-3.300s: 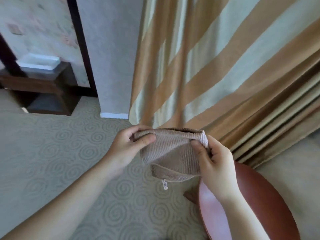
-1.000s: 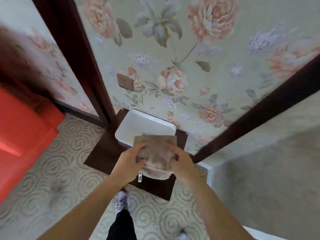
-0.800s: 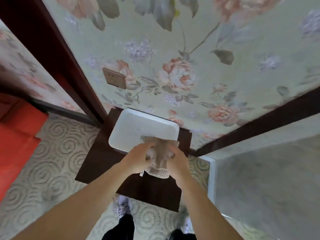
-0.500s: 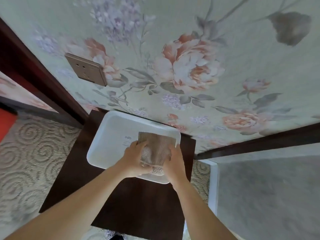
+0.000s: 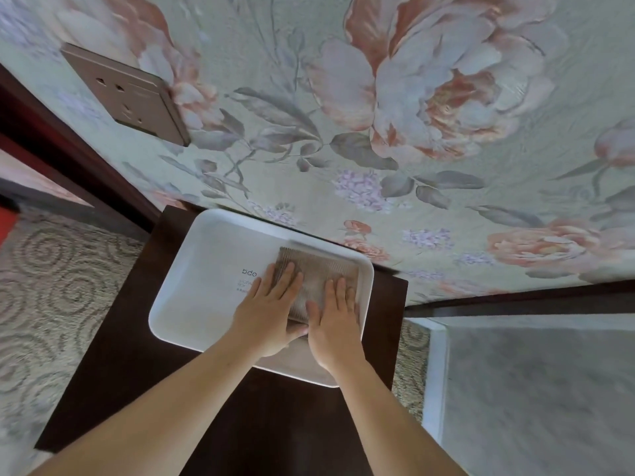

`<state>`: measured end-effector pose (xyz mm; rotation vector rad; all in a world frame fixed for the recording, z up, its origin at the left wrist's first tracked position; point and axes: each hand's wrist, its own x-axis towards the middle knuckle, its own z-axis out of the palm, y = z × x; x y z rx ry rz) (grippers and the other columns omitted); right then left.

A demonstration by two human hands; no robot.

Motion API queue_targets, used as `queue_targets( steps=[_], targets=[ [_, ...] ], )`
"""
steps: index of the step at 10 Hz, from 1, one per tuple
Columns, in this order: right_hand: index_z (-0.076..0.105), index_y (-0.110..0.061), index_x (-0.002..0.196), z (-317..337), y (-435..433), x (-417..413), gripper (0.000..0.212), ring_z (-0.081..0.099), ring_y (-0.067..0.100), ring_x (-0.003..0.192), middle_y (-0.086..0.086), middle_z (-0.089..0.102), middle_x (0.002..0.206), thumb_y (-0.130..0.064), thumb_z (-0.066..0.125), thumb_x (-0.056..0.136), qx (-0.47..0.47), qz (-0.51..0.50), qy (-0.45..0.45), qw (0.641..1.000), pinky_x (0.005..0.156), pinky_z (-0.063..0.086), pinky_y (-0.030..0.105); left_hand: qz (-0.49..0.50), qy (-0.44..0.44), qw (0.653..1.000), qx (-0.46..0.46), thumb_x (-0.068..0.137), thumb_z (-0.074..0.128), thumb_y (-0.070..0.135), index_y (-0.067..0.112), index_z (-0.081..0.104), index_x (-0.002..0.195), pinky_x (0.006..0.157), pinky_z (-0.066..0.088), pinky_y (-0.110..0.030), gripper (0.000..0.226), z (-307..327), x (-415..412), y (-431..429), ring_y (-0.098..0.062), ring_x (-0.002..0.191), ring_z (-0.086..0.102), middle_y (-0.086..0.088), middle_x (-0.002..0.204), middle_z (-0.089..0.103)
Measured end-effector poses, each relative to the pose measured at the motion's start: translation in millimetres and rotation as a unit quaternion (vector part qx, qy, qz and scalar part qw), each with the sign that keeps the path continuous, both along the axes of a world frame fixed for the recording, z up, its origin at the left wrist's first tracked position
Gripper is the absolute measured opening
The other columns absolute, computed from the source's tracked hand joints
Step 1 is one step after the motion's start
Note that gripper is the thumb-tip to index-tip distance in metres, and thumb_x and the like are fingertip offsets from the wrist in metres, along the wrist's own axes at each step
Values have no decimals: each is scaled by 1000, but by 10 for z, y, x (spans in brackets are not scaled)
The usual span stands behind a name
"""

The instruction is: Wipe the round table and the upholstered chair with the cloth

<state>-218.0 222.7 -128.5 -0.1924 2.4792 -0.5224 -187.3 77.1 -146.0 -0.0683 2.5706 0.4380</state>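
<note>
One folded cloth [image 5: 319, 280] is pressed flat inside one white tray [image 5: 206, 286] by two hands, the left hand [image 5: 271, 310] and right hand [image 5: 335, 324], fingers spread, nothing gripped.

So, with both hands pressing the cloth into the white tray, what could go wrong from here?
The white tray overhangs the near edge of the dark stand; pressure from the left hand and right hand near that side might tip it. The cloth could slide when released.
</note>
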Motion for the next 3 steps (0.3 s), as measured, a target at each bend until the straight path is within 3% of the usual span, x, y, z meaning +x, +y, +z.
queue_targets(
  steps=[2,3],
  targets=[
    [5,-13,157,204,-38,-53,63,-9,20,153,6,-4,167,-42,28,106,-29,-40,-37,998,123,-2,37,1,-35,999,19,93,32,72,26,-10,160,124,7,-43,91,259,-104,-26,-21,153,-19,7,166,-22],
    [3,-13,157,490,34,5,62,1,23,153,7,-6,167,-32,33,107,-52,-55,-28,997,122,17,39,-35,1,999,37,91,29,77,36,-5,160,122,17,-43,87,605,-104,-138,-19,155,-10,12,165,-21]
  ],
)
